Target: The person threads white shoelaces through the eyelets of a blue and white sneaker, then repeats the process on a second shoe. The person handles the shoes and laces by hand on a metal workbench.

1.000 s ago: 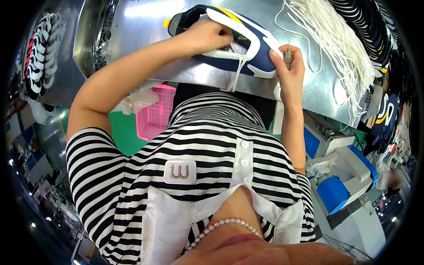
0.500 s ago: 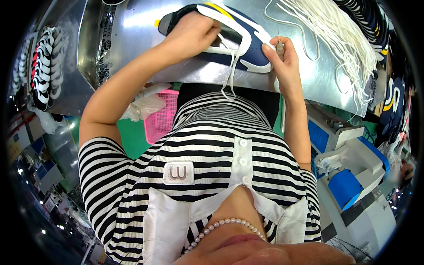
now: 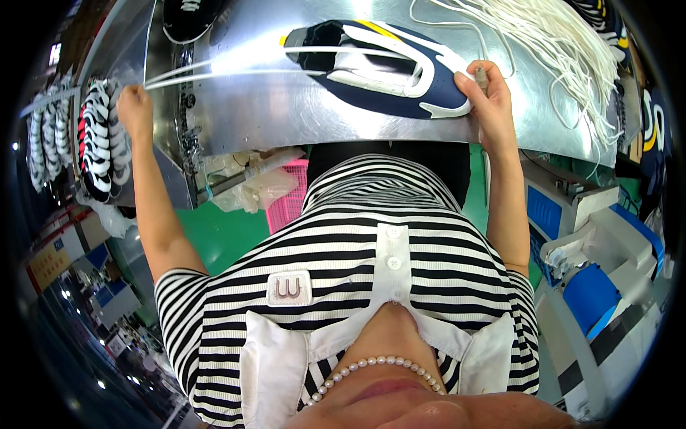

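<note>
On the metal table lies a navy shoe upper (image 3: pixel 400 96) with white trim and a yellow stripe. Two strands of white shoelace (image 3: pixel 232 75) run taut from its opening far out to the left. My left hand (image 3: pixel 134 111) is closed around the ends of that lace, out by the table's left side. At the other end, my right hand (image 3: pixel 488 96) grips the toe end of the upper. A small tool with a grey handle (image 3: pixel 481 80) is also tucked in its fingers; its tip is hard to make out.
A large bundle of loose white laces (image 3: pixel 550 57) covers the table's right part. A black shoe (image 3: pixel 189 18) stands at the back left. Stacked white and black shoe parts (image 3: pixel 96 139) are at the far left. Below the table edge is a pink basket (image 3: pixel 287 196); a blue-and-grey machine (image 3: pixel 593 286) stands right.
My left hand has swung from the upper far out to the left, drawing the lace straight. The right hand, still on the upper, has shifted slightly right.
</note>
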A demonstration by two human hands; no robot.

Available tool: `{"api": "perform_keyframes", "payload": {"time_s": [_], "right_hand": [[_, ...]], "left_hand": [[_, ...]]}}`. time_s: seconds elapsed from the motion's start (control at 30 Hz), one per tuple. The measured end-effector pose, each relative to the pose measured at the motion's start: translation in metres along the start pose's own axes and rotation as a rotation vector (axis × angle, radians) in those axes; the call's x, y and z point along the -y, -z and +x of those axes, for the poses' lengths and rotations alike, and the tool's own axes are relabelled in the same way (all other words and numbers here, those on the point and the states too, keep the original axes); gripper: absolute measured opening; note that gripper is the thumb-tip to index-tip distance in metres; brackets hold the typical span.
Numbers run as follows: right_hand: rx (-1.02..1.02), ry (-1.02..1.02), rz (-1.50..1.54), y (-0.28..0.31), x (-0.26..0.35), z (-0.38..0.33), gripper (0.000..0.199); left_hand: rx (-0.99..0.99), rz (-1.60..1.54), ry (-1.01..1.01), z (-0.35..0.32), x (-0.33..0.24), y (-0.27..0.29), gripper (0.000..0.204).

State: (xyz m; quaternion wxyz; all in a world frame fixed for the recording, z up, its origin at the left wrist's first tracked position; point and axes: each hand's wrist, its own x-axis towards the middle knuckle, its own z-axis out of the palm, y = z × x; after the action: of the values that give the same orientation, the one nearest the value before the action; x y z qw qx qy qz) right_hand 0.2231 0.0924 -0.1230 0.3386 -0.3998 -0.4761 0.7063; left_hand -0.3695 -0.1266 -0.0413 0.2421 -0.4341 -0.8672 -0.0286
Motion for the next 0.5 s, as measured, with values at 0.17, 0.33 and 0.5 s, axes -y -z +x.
{"api": "perform_keyframes", "payload": {"time_s": [0.17,0.33,0.5], "right_hand": [[-0.1,-0.022,-0.272,-0.002,-0.002,0.014,0.026],[-0.278,0.402,-1.012,-0.019,0.002,0.02,0.026],[-0.239,0.346,-0.882,-0.051,0.016,0.016,0.025]], "left_hand": [[-0.086,-0.651,-0.307,-0.03,-0.205,0.08,0.012],[0.427,-1.404,-0.766,-0.059,-0.31,0.154,0.004],[0.627,-1.408,-0.232,-0.057,-0.333,0.071,0.01]]}}
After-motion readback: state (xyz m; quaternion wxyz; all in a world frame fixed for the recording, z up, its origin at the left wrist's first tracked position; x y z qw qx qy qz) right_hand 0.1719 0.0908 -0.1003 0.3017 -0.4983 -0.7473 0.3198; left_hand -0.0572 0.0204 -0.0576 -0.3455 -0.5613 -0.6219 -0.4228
